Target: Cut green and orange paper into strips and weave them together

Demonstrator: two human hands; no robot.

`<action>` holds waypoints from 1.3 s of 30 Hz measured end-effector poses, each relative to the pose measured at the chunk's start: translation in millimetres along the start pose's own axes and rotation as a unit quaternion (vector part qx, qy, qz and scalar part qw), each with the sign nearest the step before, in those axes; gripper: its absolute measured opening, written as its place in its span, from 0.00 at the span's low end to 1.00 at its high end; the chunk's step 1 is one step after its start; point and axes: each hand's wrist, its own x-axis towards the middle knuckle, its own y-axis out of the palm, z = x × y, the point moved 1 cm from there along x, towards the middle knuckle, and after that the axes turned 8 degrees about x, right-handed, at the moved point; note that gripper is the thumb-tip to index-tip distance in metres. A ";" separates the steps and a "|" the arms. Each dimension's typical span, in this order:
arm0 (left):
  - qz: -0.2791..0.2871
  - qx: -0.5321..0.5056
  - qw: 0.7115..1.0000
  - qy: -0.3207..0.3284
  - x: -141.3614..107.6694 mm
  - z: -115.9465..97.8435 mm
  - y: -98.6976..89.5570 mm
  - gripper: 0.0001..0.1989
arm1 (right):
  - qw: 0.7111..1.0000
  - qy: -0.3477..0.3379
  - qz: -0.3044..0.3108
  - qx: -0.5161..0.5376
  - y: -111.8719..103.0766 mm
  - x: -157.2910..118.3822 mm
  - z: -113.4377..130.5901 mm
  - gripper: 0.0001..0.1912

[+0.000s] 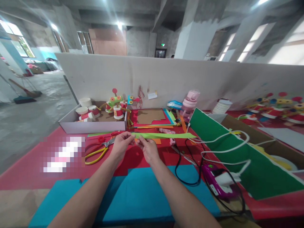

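Observation:
A long light-green paper strip [169,135] stretches to the right from between my hands. Its left end is pinched by my left hand [123,144], thumb against fingers. Close beside it, my right hand [148,148] pinches the same strip a little farther along. Both hands hover over the red table cover [133,160], above the near blue sheet [142,190]. Left of my left hand lie yellow-handled pliers [98,155], next to red-handled scissors [101,139]. An orange paper piece [155,141] lies partly behind my right hand.
A white box [92,127] holds paper cups and a cup figure [116,107]. Coloured sheets [152,116] and a pink bottle [190,103] stand behind. At right are a green divider [232,152], a purple power strip [217,182] and loose cables [199,180].

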 end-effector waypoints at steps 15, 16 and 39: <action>0.007 0.002 1.000 0.008 3.4 4.4 -6.7 0.12 | 1.000 0.002 -0.010 -0.001 -0.8 -1.4 0.7 0.17; 0.003 0.002 1.000 0.009 3.9 4.2 -7.4 0.12 | 1.000 0.000 -0.013 0.001 -0.9 -1.1 1.4 0.17; -0.006 0.012 1.000 0.006 9.4 -3.8 -23.3 0.13 | 0.997 -0.070 -0.017 -0.008 -7.3 3.8 14.2 0.15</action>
